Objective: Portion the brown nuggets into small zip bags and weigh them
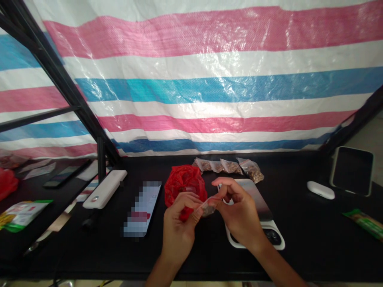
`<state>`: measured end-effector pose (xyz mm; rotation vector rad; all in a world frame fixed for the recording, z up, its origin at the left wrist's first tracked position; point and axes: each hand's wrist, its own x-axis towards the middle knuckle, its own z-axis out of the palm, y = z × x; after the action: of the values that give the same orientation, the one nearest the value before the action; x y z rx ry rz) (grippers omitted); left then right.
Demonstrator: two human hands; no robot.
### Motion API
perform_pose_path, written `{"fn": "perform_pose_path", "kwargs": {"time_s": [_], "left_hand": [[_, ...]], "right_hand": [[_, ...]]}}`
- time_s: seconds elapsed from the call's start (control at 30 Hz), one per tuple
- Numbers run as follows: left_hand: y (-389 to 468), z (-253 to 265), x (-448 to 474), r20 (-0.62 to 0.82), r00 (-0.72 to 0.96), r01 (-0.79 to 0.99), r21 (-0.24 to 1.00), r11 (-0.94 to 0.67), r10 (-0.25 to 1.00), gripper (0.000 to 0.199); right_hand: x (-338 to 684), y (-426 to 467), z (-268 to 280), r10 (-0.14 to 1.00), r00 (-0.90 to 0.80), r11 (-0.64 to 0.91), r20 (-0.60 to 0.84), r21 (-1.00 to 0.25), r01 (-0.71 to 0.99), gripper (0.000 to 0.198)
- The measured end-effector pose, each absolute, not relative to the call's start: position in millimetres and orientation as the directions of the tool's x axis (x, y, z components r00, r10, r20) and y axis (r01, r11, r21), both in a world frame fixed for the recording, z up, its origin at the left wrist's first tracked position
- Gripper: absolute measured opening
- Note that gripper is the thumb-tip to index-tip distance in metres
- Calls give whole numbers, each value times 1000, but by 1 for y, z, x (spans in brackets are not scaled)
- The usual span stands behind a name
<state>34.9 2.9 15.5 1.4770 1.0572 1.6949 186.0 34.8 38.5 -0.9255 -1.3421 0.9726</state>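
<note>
A small clear zip bag [209, 206] with a reddish strip along its top is pinched between my two hands. My left hand [181, 223] grips its left end between thumb and fingers. On the other end, my right hand [239, 213] closes its thumb and finger. What the bag holds is too blurred to tell. Behind my left hand sits an open red plastic bag [184, 179]. Under my right hand lies a white kitchen scale [261, 199] with a metal plate, partly covered by the hand. Several filled zip bags [230, 166] with brown bits lie in a row behind.
To the left are a lit phone [143, 209] and a white power bank [105, 189]. On the right lie a white earphone case [320, 190], a dark-screened device [353, 170] and a green packet [366, 224]. A striped plastic sheet [209, 87] hangs behind the black table [299, 247].
</note>
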Motion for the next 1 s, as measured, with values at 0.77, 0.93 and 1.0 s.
{"fn": "perform_pose_path", "kwargs": {"time_s": [0.77, 0.93, 1.0], "left_hand": [[-4, 18, 28, 380, -222, -34, 917, -397, 898, 16], [-6, 15, 22, 447, -189, 12, 891, -453, 874, 27], [-6, 12, 20, 445, -240, 24, 891, -452, 863, 38]], "right_hand": [[188, 30, 42, 911, -26, 410, 411, -911, -46, 18], [194, 34, 41, 912, 3, 410, 410, -911, -50, 17], [206, 42, 42, 895, 98, 440, 435, -897, -30, 18]]}}
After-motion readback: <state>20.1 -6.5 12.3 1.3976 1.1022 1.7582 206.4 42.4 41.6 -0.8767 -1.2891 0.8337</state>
